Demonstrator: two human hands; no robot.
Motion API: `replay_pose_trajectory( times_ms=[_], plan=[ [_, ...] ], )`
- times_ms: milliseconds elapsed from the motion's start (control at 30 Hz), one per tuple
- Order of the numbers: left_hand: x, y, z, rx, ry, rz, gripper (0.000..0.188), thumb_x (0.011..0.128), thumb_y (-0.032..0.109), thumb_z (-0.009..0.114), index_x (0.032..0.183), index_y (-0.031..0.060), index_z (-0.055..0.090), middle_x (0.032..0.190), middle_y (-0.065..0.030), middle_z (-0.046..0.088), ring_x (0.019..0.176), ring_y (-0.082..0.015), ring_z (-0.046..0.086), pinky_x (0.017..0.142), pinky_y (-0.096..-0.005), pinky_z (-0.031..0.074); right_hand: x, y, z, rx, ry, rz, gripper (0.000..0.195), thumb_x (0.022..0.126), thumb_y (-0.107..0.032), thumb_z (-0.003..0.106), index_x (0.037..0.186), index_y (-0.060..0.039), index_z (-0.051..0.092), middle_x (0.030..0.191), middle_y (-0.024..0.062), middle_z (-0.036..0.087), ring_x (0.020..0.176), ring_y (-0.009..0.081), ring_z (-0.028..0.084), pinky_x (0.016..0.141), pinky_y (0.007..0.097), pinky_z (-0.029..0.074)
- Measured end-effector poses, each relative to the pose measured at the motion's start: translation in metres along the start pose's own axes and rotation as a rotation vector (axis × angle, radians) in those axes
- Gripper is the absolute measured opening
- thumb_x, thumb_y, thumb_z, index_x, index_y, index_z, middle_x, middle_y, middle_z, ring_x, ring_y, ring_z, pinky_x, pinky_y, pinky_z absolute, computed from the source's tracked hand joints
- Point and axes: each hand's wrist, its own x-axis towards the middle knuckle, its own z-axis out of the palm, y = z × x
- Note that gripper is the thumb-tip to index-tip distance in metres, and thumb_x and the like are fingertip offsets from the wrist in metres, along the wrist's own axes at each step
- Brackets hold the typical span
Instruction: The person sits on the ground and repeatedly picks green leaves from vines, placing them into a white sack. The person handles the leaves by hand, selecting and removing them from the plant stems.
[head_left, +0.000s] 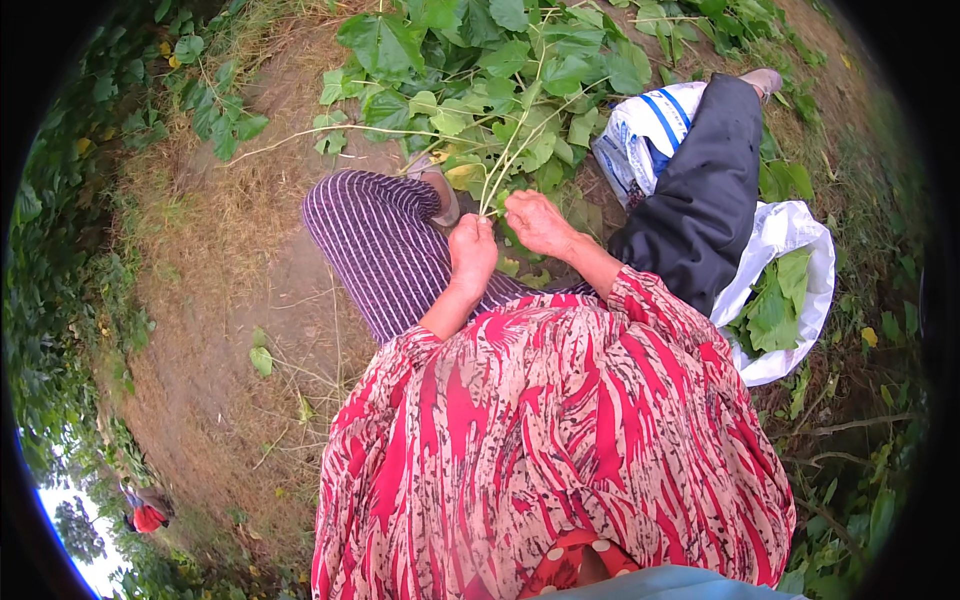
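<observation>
My left hand (474, 251) grips the lower ends of thin pale-green leafy stems (506, 154) between thumb and fingers. Close beside it, my right hand (538, 221) has its fingers curled at a small green leaf (501, 201) by the same stems. The stems run away from me into a heap of cut branches (450, 112) with broad, toothed green leaves. A few leaves there are yellowing. What lies under my right fingers is partly hidden.
An open white plastic sack (814, 307) holding green leaves stands at my right. A white-and-blue bag (637, 139) lies against dark cloth (697, 187) over my right leg. Dry grass and bare soil (247, 225) spread leftward; dense foliage (60, 247) borders them. A person in red (146, 517) is far behind.
</observation>
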Motion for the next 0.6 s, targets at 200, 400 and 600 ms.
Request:
replay_pose_trajectory(
  times_ms=[200, 400, 600],
  plan=[
    [-0.013, 0.004, 0.006, -0.156, -0.08, 0.021, 0.016, 0.09, 0.01, 0.046, 0.08, -0.0013, 0.051, 0.062, -0.0184, 0.052, 0.055, -0.0298, 0.051, 0.055, -0.0386, 0.042, -0.024, -0.031, -0.023, 0.094, -0.007, -0.092, 0.009, 0.074, -0.005, 0.053, 0.067, -0.0017, 0.048, 0.067, 0.0154, 0.049, 0.067, 0.0356, 0.052, 0.061, 0.0439, 0.04],
    [-0.032, 0.028, -0.005, -0.496, -0.324, -0.23, 0.016, 0.094, 0.008, 0.038, 0.085, 0.0065, 0.05, 0.059, 0.0045, 0.038, 0.045, -0.0052, 0.032, 0.04, -0.0197, 0.028, -0.033, -0.049, -0.053, -0.014, -0.123, -0.194, 0.008, 0.072, -0.007, 0.054, 0.069, -0.0011, 0.049, 0.067, 0.0147, 0.05, 0.067, 0.0341, 0.053, 0.062, 0.0421, 0.04],
    [-0.037, 0.058, -0.019, -0.866, -0.419, -0.542, 0.016, 0.092, 0.007, 0.039, 0.083, 0.0058, 0.052, 0.058, 0.0028, 0.04, 0.045, -0.006, 0.033, 0.04, -0.0208, 0.029, -0.038, -0.058, -0.058, -0.02, -0.199, -0.165, 0.007, 0.068, -0.004, 0.055, 0.073, 0.0003, 0.053, 0.071, 0.0157, 0.054, 0.069, 0.0339, 0.055, 0.064, 0.0416, 0.041]
  ],
)
